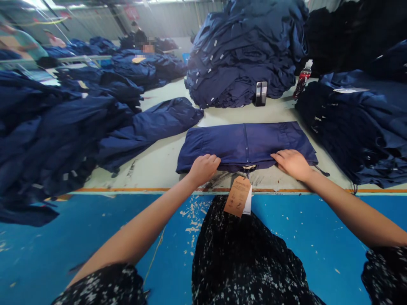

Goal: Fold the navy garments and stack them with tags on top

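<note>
A folded navy garment [244,144] lies flat on the pale table [162,156] in front of me, a zip running down its middle. A brown paper tag [237,197] hangs from its near edge over the table's rim. My left hand [203,168] curls its fingers around the near edge left of the zip. My right hand [292,164] rests on the near edge right of the zip, fingers bent over the fabric.
Heaps of navy garments surround the table: a big stack [244,55] behind, a pile [359,127] at right, loose ones [63,135] at left. A phone [261,93] and a drink bottle [302,78] stand near the back stack. Other people sit far off.
</note>
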A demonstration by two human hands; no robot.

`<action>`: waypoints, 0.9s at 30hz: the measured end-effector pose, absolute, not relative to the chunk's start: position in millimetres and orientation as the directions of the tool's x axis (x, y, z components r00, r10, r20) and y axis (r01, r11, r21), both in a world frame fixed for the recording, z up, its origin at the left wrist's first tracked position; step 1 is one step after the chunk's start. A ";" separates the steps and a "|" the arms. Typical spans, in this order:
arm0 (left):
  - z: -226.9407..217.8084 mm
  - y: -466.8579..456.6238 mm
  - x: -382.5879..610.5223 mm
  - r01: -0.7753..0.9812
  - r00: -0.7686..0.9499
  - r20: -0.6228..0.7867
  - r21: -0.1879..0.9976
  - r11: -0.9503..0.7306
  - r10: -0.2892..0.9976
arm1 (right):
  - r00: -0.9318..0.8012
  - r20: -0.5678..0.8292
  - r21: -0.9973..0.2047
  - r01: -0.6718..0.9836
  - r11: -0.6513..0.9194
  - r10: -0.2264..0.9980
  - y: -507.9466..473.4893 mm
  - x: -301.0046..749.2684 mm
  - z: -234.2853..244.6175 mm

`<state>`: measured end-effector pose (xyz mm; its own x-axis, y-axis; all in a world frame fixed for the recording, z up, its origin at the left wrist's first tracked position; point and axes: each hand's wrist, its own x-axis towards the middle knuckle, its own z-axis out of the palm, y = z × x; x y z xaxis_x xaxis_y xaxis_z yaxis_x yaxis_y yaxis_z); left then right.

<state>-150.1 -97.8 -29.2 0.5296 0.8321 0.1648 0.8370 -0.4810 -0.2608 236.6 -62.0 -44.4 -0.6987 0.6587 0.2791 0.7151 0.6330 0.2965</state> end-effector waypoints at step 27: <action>24.5 -63.5 -165.4 0.898 0.436 0.425 -0.260 -0.354 0.793 | -0.640 0.435 0.087 0.730 0.678 0.633 0.5 254.0 17.4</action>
<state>-165.4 -63.5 24.5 0.4358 0.7931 0.4255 0.8983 -0.3541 -0.2600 254.0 0.5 17.4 -0.6402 0.6333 0.4349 0.7299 0.6779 0.0874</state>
